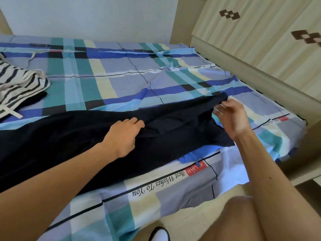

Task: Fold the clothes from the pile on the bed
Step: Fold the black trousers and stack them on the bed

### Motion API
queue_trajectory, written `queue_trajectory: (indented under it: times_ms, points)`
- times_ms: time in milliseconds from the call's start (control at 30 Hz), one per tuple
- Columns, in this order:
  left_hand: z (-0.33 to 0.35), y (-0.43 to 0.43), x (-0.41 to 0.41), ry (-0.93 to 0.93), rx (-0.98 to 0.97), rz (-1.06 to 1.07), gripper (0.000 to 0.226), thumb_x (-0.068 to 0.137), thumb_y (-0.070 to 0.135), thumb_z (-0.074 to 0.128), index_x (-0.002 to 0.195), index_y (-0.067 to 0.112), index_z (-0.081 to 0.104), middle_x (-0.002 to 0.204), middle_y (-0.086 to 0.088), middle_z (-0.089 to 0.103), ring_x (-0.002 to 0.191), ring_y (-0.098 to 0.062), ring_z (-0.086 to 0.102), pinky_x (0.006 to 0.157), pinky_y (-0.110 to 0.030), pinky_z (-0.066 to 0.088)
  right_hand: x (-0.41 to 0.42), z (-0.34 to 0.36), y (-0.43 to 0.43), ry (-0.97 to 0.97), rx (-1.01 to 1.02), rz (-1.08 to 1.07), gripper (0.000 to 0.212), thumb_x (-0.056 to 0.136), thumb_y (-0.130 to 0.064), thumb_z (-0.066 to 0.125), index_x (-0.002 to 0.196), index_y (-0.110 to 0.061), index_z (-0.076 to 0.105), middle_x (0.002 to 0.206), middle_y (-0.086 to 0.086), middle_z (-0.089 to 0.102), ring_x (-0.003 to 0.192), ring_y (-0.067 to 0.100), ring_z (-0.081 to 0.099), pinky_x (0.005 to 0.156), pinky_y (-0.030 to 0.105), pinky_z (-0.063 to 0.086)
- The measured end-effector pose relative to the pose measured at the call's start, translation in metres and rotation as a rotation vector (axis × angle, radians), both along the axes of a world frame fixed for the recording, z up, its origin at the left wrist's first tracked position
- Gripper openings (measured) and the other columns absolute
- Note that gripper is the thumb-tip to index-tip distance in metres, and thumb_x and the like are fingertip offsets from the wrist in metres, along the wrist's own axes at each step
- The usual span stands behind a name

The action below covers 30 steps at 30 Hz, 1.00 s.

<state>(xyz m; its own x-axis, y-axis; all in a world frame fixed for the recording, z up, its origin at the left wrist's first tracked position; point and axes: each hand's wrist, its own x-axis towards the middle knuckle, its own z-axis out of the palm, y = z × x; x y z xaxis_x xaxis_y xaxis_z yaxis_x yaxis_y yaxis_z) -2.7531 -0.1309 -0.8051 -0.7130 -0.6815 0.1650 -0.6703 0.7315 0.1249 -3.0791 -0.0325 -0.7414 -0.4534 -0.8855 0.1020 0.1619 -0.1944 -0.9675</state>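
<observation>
A dark navy garment lies stretched across the near part of the bed, from the left edge to the right side. My left hand rests on its middle with the fingers curled into a fold of the cloth. My right hand pinches the garment's far right end and holds it slightly off the sheet. A blue garment pokes out from under the navy one near the bed's front edge.
A striped black-and-white garment lies crumpled at the left of the bed, with a dark piece beside it. A cream wardrobe stands close along the right. My knee and a shoe are at the bottom.
</observation>
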Motion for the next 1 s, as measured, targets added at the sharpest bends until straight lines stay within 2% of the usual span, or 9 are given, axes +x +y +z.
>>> queue_trajectory:
  times_ms: [100, 200, 300, 367, 467, 633, 767, 833, 1000]
  points:
    - [0.008, 0.006, -0.009, 0.193, 0.047, -0.022, 0.046, 0.083, 0.014, 0.060, 0.127, 0.023, 0.053, 0.112, 0.006, 0.052, 0.098, -0.022, 0.059, 0.078, -0.036, 0.050, -0.022, 0.006, 0.005, -0.139, -0.188, -0.225, 0.030, 0.084, -0.038, 0.065, 0.062, -0.017, 0.063, 0.065, -0.002, 0.062, 0.065, 0.013, 0.056, 0.065, 0.023, 0.047]
    - [0.013, 0.019, -0.007, 0.306, 0.115, -0.110, 0.034, 0.077, 0.021, 0.060, 0.109, 0.032, 0.057, 0.099, 0.015, 0.050, 0.089, -0.020, 0.060, 0.074, -0.039, 0.052, -0.041, -0.010, 0.008, 0.304, 0.182, -0.448, 0.034, 0.076, -0.026, 0.076, 0.055, -0.023, 0.049, 0.059, -0.002, 0.044, 0.062, 0.017, 0.042, 0.058, 0.029, 0.036]
    - [0.003, 0.036, -0.004, 0.171, 0.204, -0.168, 0.025, 0.074, 0.024, 0.059, 0.095, 0.036, 0.051, 0.091, 0.016, 0.049, 0.085, -0.020, 0.060, 0.072, -0.038, 0.050, -0.045, -0.030, 0.012, 0.442, 0.697, -0.179, 0.023, 0.075, -0.020, 0.079, 0.082, -0.017, 0.057, 0.084, 0.009, 0.058, 0.080, 0.027, 0.055, 0.068, 0.036, 0.046]
    - [-0.008, 0.042, -0.003, 0.104, 0.233, -0.176, 0.023, 0.075, 0.025, 0.060, 0.093, 0.035, 0.050, 0.091, 0.015, 0.047, 0.084, -0.021, 0.060, 0.070, -0.038, 0.050, -0.044, -0.031, 0.010, 0.390, 0.800, -0.018, 0.046, 0.073, -0.041, 0.080, 0.105, -0.010, 0.067, 0.101, 0.009, 0.073, 0.095, 0.030, 0.069, 0.084, 0.041, 0.057]
    - [-0.017, 0.046, -0.006, 0.093, 0.254, -0.160, 0.019, 0.077, 0.027, 0.059, 0.092, 0.034, 0.049, 0.091, 0.014, 0.047, 0.079, -0.020, 0.059, 0.063, -0.034, 0.047, -0.039, -0.026, 0.000, 0.362, 0.737, 0.007, 0.062, 0.066, -0.059, 0.080, 0.114, -0.021, 0.071, 0.107, 0.002, 0.076, 0.102, 0.023, 0.072, 0.094, 0.044, 0.056]
    - [-0.013, 0.054, -0.018, 0.125, 0.281, -0.154, 0.017, 0.078, 0.022, 0.058, 0.080, 0.027, 0.042, 0.075, 0.009, 0.054, 0.068, -0.019, 0.054, 0.057, -0.033, 0.042, -0.023, -0.021, -0.024, 0.519, 0.433, -0.129, 0.048, 0.082, -0.007, 0.076, 0.119, -0.033, 0.061, 0.113, 0.002, 0.067, 0.096, 0.021, 0.068, 0.076, 0.030, 0.059]
    - [-0.002, 0.070, -0.038, 0.240, 0.208, -0.164, 0.027, 0.087, 0.024, 0.060, 0.081, 0.026, 0.034, 0.075, 0.008, 0.051, 0.070, -0.024, 0.053, 0.060, -0.037, 0.045, -0.027, 0.000, -0.042, 0.511, 0.105, -0.390, 0.049, 0.084, 0.000, 0.064, 0.110, -0.041, 0.060, 0.111, 0.010, 0.069, 0.084, 0.019, 0.068, 0.067, 0.030, 0.056]
    - [0.003, 0.081, -0.051, 0.270, 0.188, -0.174, 0.026, 0.090, 0.023, 0.060, 0.086, 0.030, 0.035, 0.085, 0.008, 0.055, 0.076, -0.029, 0.058, 0.064, -0.040, 0.048, -0.035, -0.004, -0.049, 0.566, 0.179, -0.547, 0.045, 0.085, -0.003, 0.063, 0.116, -0.034, 0.059, 0.098, 0.006, 0.066, 0.077, 0.017, 0.064, 0.067, 0.032, 0.056]
    - [-0.002, 0.097, -0.073, 0.138, 0.302, -0.194, 0.016, 0.092, 0.027, 0.059, 0.096, 0.022, 0.044, 0.100, 0.002, 0.054, 0.085, -0.032, 0.059, 0.069, -0.040, 0.045, -0.049, -0.034, -0.051, 0.643, 0.581, -0.580, 0.041, 0.087, -0.015, 0.072, 0.125, -0.019, 0.057, 0.132, 0.012, 0.056, 0.114, 0.030, 0.059, 0.095, 0.040, 0.051]
